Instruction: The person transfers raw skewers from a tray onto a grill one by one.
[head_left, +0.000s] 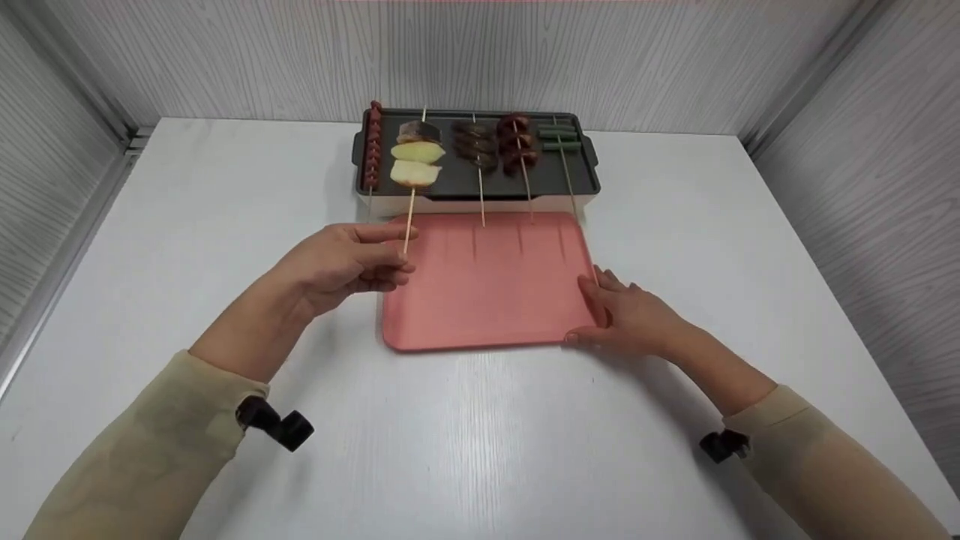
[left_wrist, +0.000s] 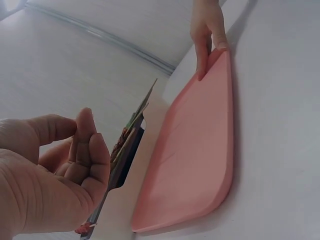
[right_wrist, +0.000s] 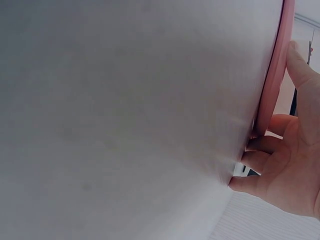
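Observation:
My left hand (head_left: pixel 349 262) pinches the bare lower end of a food skewer (head_left: pixel 416 173), which bears a brown-topped piece, a yellowish piece and a white piece. The food overlaps the black grill plate (head_left: pixel 450 176) in the head view. Left fingers (left_wrist: pixel 85 145) hide most of the stick in the left wrist view. My right hand (head_left: pixel 634 315) holds the near right corner of a pink tray (head_left: pixel 487 292), thumb at the front edge and fingers along the right side. In the right wrist view, the thumb lies at the tray's rim (right_wrist: pixel 276 75).
Several more skewers lie across the grill plate: a thin red one (head_left: pixel 373 146) at left, dark brown pieces (head_left: pixel 475 142), reddish-brown pieces (head_left: pixel 517 146) and green pieces (head_left: pixel 559 136). Their sticks point toward the tray. A white wall (head_left: pixel 525 60) stands behind the white table (head_left: pixel 465 450).

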